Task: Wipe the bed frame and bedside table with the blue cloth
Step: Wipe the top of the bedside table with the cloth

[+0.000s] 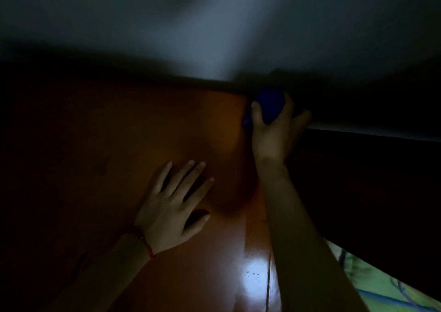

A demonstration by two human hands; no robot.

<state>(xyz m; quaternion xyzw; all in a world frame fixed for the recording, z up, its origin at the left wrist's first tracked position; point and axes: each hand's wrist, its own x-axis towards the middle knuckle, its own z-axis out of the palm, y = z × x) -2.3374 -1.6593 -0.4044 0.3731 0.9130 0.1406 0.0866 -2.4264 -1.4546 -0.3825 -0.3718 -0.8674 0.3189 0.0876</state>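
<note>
Head view, very dim: a glossy orange-brown wooden surface [124,149] fills the middle and lower left, with a bright glare spot [254,285] near 6 o'clock; whether this is the bedside table top or part of the bed frame is hard to say in this light. The left hand [170,206] lies flat on the wood at about 7 o'clock of centre, palm down, fingers spread and pointing toward 1 o'clock, gripping nothing. A thin red thread bracelet [145,242] circles its wrist. The right hand [274,130] reaches up along a bare forearm from the lower right and is closed around the bunched blue cloth [268,103], thumb on the left of the wad and fingers wrapped on its right. The cloth sits at roughly 1 o'clock of centre, pressed at the far right corner of the wooden surface, just below a pale wall [214,25]. Right of the arm lies a dark panel [370,180], and at 5 o'clock a green patterned fabric [381,285] shows.
</note>
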